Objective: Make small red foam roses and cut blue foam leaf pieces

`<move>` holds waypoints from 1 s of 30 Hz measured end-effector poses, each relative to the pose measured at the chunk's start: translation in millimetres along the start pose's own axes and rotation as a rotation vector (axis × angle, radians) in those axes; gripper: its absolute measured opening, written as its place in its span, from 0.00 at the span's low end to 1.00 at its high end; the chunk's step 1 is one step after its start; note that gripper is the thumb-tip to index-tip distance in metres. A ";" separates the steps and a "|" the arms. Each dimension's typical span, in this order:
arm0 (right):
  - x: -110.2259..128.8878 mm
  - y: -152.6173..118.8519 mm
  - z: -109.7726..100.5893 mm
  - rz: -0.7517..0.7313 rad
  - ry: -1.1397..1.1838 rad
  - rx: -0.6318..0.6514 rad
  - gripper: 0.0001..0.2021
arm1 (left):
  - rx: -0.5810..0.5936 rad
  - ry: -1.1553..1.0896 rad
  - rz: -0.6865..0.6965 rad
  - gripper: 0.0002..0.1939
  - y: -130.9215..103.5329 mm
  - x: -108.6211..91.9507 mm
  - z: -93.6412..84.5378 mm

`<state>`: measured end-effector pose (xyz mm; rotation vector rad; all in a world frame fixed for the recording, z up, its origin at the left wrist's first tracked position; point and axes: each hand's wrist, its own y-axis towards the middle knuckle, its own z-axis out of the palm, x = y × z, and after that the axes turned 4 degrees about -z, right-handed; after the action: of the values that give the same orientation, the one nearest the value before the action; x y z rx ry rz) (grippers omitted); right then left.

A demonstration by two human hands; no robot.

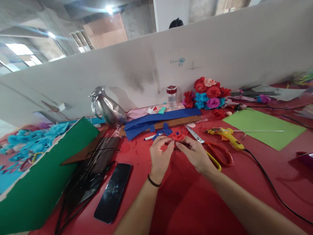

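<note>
Both my hands meet over the red table (188, 202), pinching a small red paper flower (178, 135) between their fingertips. My left hand (160, 155), with a black band on the wrist, grips it from the left. From the right, my right hand (194, 153) holds its other side. Just behind the flower lie blue paper pieces (167, 130) and a white marker (149, 137). Scissors (220, 155) with red and yellow handles rest beside my right hand, their blades pointing away. The flower's underside is hidden by my fingers.
A yellow glue gun (228, 135) with a trailing cord lies right, near a green sheet (264, 127). Behind are a paper-flower bunch (207, 93), a lidded jar (172, 98), blue strips (168, 116) and a metal jug (109, 109). Left: a phone (113, 192) and green box (56, 173).
</note>
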<state>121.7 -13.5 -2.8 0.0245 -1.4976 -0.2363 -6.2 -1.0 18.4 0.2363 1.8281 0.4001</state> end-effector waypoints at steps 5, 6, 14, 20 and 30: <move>3.5 -0.1 0.4 0.023 0.048 0.007 0.13 | 0.034 -0.082 -0.008 0.08 0.0 7.1 -1.7; 4.0 -0.2 0.3 0.027 0.057 0.007 0.13 | 0.052 -0.107 -0.026 0.08 0.1 8.1 -1.8; 6.4 -0.3 1.4 0.026 0.022 0.007 0.11 | 0.028 -0.049 -0.027 0.04 1.6 7.3 -1.5; 7.4 -2.0 3.3 -0.047 -0.068 -0.044 0.08 | -0.036 0.125 0.085 0.03 0.6 4.2 -2.7; 11.6 -8.6 3.4 -0.274 -0.288 -0.182 0.06 | -0.117 0.196 0.207 0.06 -16.5 1.8 8.9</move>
<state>117.8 -23.4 7.5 0.0520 -1.7528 -0.6180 2.5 -14.2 8.2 0.3160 1.9707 0.6933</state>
